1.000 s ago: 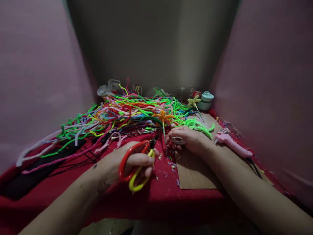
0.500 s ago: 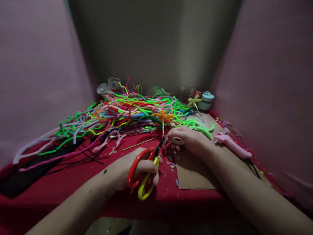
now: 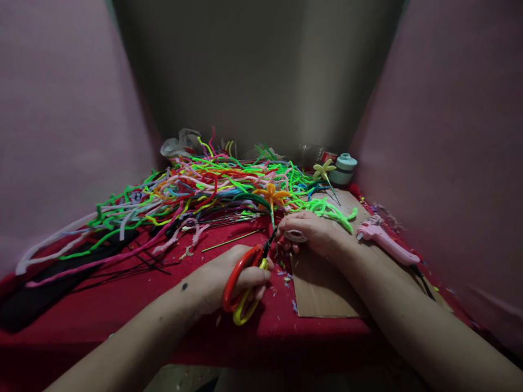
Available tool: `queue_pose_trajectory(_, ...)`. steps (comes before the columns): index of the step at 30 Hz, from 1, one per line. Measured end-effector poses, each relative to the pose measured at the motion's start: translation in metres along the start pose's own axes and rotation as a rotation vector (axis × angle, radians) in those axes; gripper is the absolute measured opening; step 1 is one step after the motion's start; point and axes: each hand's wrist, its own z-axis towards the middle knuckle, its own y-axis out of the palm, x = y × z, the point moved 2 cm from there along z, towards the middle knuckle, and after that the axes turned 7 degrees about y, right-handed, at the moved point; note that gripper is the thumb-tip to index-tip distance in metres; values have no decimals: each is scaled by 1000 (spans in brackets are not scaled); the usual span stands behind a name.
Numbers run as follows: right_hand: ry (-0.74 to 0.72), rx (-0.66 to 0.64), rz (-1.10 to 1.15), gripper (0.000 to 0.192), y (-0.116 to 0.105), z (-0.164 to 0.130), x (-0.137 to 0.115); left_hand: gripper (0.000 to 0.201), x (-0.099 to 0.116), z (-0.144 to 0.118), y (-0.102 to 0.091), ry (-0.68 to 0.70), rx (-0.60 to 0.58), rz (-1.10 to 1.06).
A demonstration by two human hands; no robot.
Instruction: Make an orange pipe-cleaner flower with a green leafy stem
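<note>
In my left hand [image 3: 245, 277] is a pair of scissors [image 3: 231, 283] with one red and one yellow handle, its dark blades pointing up toward my right fingertips. My right hand [image 3: 302, 227] is closed around a white ring-shaped spool [image 3: 296, 236], which shows between its fingers. Right at those fingertips stands an orange pipe-cleaner flower [image 3: 271, 194] on a thin green stem, and the blades meet the stem's lower end. Whether the fingertips pinch the stem or a strand from the spool is too small to tell.
A big tangle of colourful pipe cleaners [image 3: 212, 179] covers the back of the red cloth [image 3: 163, 305]. On the right lie a cardboard sheet [image 3: 327, 288], a pink glue gun [image 3: 388, 245] and a yellow flower [image 3: 324, 170]. Behind them stands a pale green bottle [image 3: 344, 167].
My left hand has shifted a little right and up, and the scissor handles have come closer together. My right hand and the orange flower have hardly moved.
</note>
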Motion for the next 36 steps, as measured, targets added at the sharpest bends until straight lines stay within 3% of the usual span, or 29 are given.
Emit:
queue_pose_trajectory(6,3,-21,32,17,-1,0,0,15,-1,1,-3,4,37,83)
queue_pose_trajectory(10,10,17,60,18,-3,0,-2,11,-6,-2,-7,-1,-40,144)
queue_pose_trajectory(14,-20,120,88,17,-3,-2,-5,12,5,-9,-8,-9,-112,260)
queue_pose_trajectory(18,-37,141,100,16,-3,-3,-6,21,16,-16,-15,-5,-94,379)
queue_pose_trajectory(20,-53,119,119,15,-3,-2,-6,24,15,-17,-25,3,-5,586)
queue_pose_trajectory(23,-99,89,144,16,-3,0,-6,25,7,-15,-45,-66,208,1139)
queue_pose_trajectory(25,-131,81,178,16,-4,0,-5,33,-2,-11,-58,-149,244,1325)
queue_pose_trajectory(27,-161,72,215,15,-4,1,-4,36,-8,-5,-68,-175,251,1361)
queue_pose_trajectory(30,-208,26,213,16,-4,0,-4,32,-10,5,-76,-116,215,1351)
queue_pose_trajectory(32,-252,-14,180,18,-3,-1,-5,31,-5,11,-75,-61,255,1334)
queue_pose_trajectory(34,-309,-44,146,18,-2,-3,-6,32,7,15,-70,45,368,1242)
queue_pose_trajectory(36,-379,-61,104,18,0,-4,-7,32,23,19,-61,209,434,979)
